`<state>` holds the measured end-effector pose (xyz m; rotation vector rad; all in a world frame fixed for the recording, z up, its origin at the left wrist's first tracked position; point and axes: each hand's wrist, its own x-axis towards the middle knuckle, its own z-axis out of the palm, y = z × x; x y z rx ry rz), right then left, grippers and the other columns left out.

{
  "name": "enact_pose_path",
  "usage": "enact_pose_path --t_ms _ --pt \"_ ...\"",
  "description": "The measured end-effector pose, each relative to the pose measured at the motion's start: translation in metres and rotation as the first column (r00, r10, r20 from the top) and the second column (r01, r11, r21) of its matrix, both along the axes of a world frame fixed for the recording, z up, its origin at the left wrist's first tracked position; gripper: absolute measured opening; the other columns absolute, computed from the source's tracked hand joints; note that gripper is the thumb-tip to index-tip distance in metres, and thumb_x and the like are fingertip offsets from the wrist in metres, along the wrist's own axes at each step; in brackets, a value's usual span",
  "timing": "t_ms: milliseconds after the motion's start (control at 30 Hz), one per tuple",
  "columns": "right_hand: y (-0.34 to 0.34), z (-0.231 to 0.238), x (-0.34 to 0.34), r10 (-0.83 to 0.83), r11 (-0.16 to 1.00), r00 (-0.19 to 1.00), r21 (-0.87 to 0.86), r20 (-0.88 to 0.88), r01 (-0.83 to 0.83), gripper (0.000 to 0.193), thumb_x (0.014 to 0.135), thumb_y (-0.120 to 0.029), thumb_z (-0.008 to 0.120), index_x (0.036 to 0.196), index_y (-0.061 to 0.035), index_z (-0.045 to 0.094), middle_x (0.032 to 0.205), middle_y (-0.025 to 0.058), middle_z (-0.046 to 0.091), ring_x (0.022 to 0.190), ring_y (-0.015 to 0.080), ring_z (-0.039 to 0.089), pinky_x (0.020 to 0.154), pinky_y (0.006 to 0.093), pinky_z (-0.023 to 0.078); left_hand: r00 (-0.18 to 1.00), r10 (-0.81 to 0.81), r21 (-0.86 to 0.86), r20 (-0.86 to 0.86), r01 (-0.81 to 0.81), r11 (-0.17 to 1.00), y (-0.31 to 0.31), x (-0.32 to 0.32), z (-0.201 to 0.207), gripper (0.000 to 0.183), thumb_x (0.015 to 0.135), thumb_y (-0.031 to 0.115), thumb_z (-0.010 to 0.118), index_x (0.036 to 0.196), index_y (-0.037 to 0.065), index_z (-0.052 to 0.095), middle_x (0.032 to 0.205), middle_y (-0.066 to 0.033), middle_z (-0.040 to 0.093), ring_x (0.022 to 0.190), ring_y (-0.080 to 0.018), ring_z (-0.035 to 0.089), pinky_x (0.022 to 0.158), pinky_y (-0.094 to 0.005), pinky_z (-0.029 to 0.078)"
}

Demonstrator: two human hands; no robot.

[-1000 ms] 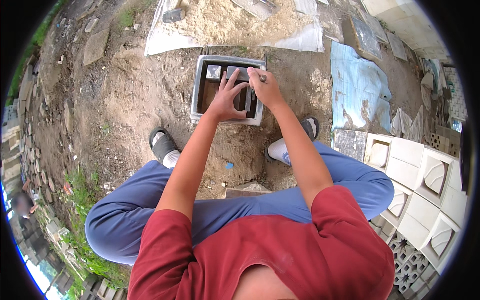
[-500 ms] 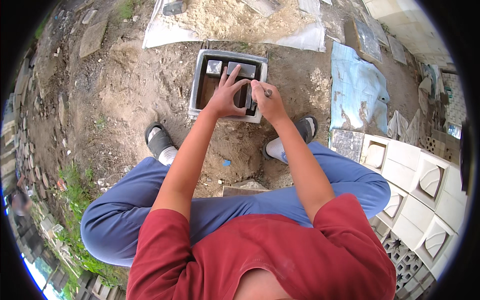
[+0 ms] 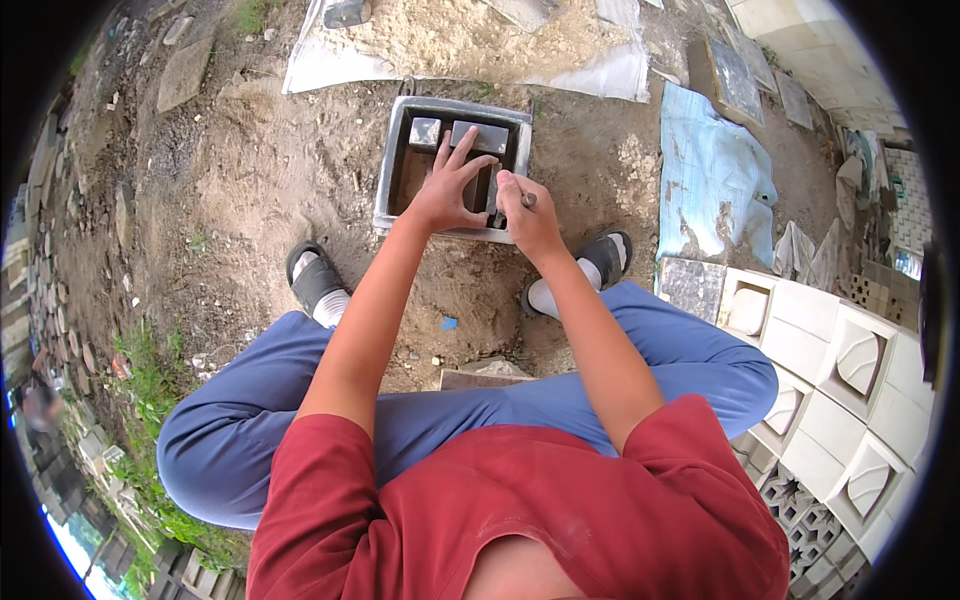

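Between my feet on the dirt sits a grey, box-shaped mould [image 3: 384, 180] with a raised rim. Inside it, along the far side, are a small square block [image 3: 425, 133] and a longer dark block [image 3: 482, 138]. My left hand [image 3: 447, 192] reaches over the mould with its fingers spread, the longer ones at the blocks and the thumb near the close right corner. At the mould's right side my right hand [image 3: 533, 217] is closed round a thin tool with a rounded handle end [image 3: 528, 200]. The tool's working end is hidden by the hand.
Beyond the mould, a white sheet [image 3: 345, 68] bears a heap of pale sand [image 3: 480, 45]. A torn blue sheet [image 3: 705, 170] lies at right. Pale moulded blocks [image 3: 800, 325] are stacked by my right knee. Weeds [image 3: 150, 400] and rubble line the left.
My right hand has come slightly nearer to me along the mould's right side, still gripping the tool. The left hand stays spread in nearly the same place.
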<state>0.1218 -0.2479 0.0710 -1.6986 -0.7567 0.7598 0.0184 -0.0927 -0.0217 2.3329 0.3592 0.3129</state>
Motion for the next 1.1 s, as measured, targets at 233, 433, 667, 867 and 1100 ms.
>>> enact_pose_path --t_ms 233,433,667,867,1100 --pt "0.000 0.071 0.009 0.036 0.932 0.976 0.360 -0.213 0.045 0.049 0.114 -0.028 0.050 0.071 -0.0057 0.046 0.064 -0.0032 0.041 0.059 0.0086 0.037 0.056 0.0304 0.033 0.994 0.025 0.022 0.104 -0.028 0.999 0.015 -0.028 0.004 0.080 0.079 0.042 0.080 0.153 0.024 0.054 0.177 -0.0125 0.012 0.161 -0.0473 0.008 0.125 -0.0636 0.024" --pt "0.008 0.094 0.022 0.463 0.780 0.866 0.551 -0.188 -0.297 0.049 0.113 -0.023 0.049 0.068 -0.0030 0.042 0.060 -0.0019 0.039 0.055 0.0119 0.035 0.055 0.0317 0.031 0.952 0.305 0.401 0.000 -0.280 0.872 0.039 -0.049 0.005 0.055 0.106 0.038 0.056 0.156 0.016 0.050 0.173 -0.0152 0.027 0.162 -0.0356 0.020 0.129 -0.0531 0.019" --pt "0.014 0.057 0.030 0.667 0.731 0.738 0.280 -0.102 -0.623 0.041 0.103 -0.020 0.058 0.068 -0.0013 0.046 0.060 0.0047 0.041 0.054 0.0153 0.039 0.053 0.0334 0.032 0.564 0.821 0.301 -0.083 -0.772 0.560 0.043 -0.061 -0.022 0.070 0.105 0.057 0.050 0.151 0.005 0.052 0.161 -0.0353 0.037 0.150 -0.0486 0.037 0.123 -0.0555 0.031" --pt "0.019 0.029 0.037 0.741 0.656 0.671 0.189 0.020 -0.731 0.048 0.097 -0.033 0.059 0.065 -0.0027 0.041 0.060 0.0081 0.034 0.051 0.0222 0.037 0.052 0.0374 0.030 0.564 0.816 0.229 -0.131 -0.783 0.578 0.042 -0.058 -0.021 0.065 0.103 0.060 0.053 0.124 0.002 0.071 0.154 -0.0320 0.049 0.142 -0.0484 0.049 0.113 -0.0523 0.046" --pt "0.012 -0.001 0.031 0.673 0.711 0.739 0.298 -0.026 -0.637 0.048 0.094 -0.035 0.059 0.062 -0.0034 0.040 0.057 0.0061 0.033 0.050 0.0232 0.038 0.051 0.0378 0.029 0.592 0.781 0.224 -0.200 -0.749 0.624 0.044 -0.056 -0.012 0.066 0.106 0.060 0.046 0.124 0.002 0.073 0.155 -0.0317 0.048 0.144 -0.0459 0.047 0.118 -0.0484 0.040"
